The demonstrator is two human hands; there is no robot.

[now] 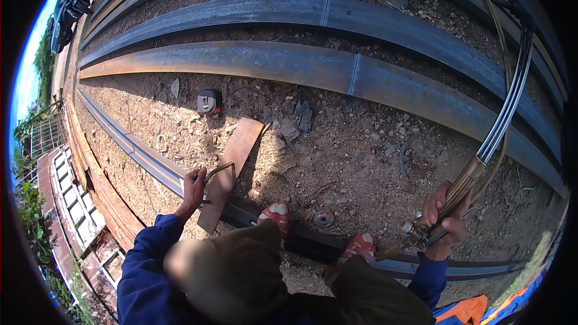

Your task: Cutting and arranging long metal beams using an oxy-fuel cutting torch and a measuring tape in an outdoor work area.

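Note:
My right hand [445, 213] is wrapped round the brass handle of a cutting torch [506, 111], beside its valve knobs. Three silver tubes run from the handle to the torch head at the far right, where a faint bluish streak shows. My left hand [194, 189] is closed on a thin bent metal rod [223, 171], its hooked end over a flat rusty steel plate [232, 150]. The plate lies slantwise, its near end across a long steel section [241, 213] by my feet. Whether the rod touches the plate, I cannot tell.
Long steel beams [241, 57] curve across the far side. A tape measure [208, 102] lies on the gravel beyond the plate. A round disc [323, 218] sits between my red-and-white shoes [361, 245]. A tan hose or rod [504, 42] runs beside the torch. Orange-and-blue cloth [466, 311] lies lower right.

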